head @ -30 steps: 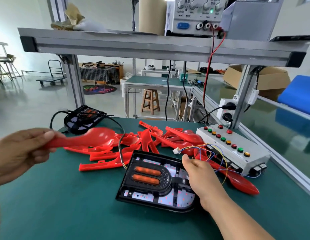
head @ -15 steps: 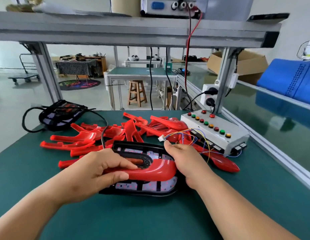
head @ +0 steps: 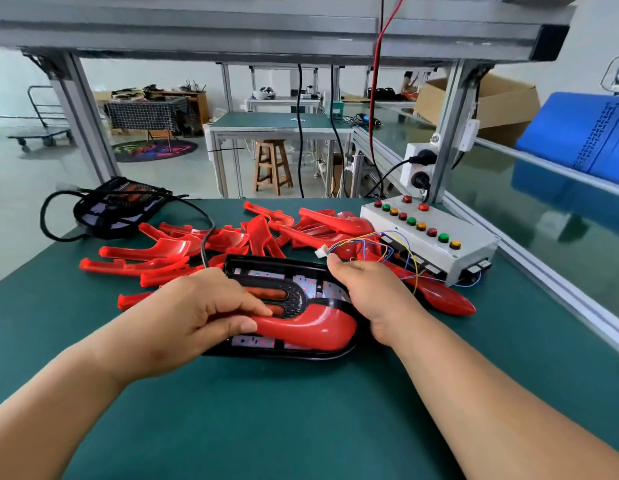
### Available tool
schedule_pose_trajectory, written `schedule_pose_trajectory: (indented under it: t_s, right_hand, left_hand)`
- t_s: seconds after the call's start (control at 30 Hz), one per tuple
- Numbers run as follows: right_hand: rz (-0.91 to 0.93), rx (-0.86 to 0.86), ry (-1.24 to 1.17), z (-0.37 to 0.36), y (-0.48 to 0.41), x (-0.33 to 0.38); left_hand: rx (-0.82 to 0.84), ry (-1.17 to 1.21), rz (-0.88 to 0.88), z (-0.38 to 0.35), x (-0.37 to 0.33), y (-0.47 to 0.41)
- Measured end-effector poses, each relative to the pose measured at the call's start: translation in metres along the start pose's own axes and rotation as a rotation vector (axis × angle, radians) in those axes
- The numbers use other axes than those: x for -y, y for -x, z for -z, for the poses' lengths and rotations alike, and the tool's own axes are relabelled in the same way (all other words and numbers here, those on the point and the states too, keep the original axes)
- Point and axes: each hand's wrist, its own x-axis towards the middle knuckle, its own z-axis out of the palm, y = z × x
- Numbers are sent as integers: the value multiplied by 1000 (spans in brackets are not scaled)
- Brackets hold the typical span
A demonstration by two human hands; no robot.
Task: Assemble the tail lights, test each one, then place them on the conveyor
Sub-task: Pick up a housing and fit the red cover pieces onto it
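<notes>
- Left hand (head: 183, 317) pinches lens (head: 311, 329), laid on the housing's (head: 273, 264) near edge.
- Right hand (head: 370, 296) grips housing's right end, fingers hidden.
- Housing flat on table (head: 301, 427), just before lens pile (head: 259, 237).

Two black tail light housings lie on the table (head: 301, 410): the near housing (head: 273, 265) and the far housing (head: 117, 209) at back left. The near housing shows two orange-red bars (head: 270, 292). One red lens (head: 311, 327) sits on it. The loose red lenses (head: 232, 239) behind overlap too much for an exact count, roughly a dozen. One white test box (head: 470, 261) carries eleven round buttons (head: 411, 221): five red, three green, three orange. One white connector (head: 321, 252) ends a bundle of coloured wires (head: 363, 242). The outlet block (head: 406, 169) has two sockets, each with a black plug (head: 424, 156). Beyond stand one wooden stool (head: 271, 166) and one cardboard box (head: 491, 98). Two hands are in view, the left hand (head: 183, 313) and the right hand (head: 374, 296).
</notes>
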Motion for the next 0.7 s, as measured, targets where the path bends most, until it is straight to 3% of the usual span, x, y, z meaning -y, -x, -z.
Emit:
schedule_pose_trajectory:
  t_s: [0.5, 0.7]
  right_hand:
    - [11, 12, 31, -1, 1, 0]
    - [11, 59, 47, 3, 1, -1]
  left_hand:
    - [42, -175, 45, 1, -14, 1]
    - [-25, -236, 13, -4, -22, 1]
